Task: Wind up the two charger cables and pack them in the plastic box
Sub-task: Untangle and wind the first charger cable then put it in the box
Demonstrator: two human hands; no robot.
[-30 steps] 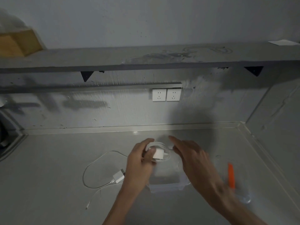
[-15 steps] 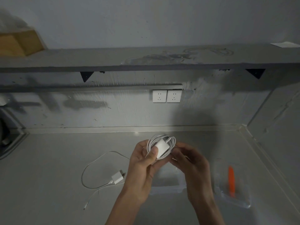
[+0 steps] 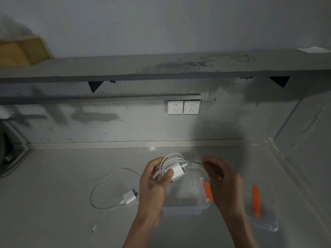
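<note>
A: Counts?

B: Two charger cables. Wound charger cable [image 3: 174, 167] up in the air, above the far end of the plastic box [image 3: 186, 206]. Loose charger cable [image 3: 129, 196] flat on the worktop [image 3: 71, 176], just left of the box, toward the near edge. One box, open. One lid [image 3: 263, 221] toward the right edge. Two wall sockets [image 3: 183, 107].

A: Hands?

B: Left grip [image 3: 155, 178] clenched round the wound charger cable, thumb across the white plug block. Right grip [image 3: 223, 178] near it, fingers curled, pinching that cable's free strand; blurred. Both forearms in from the near edge.
</note>
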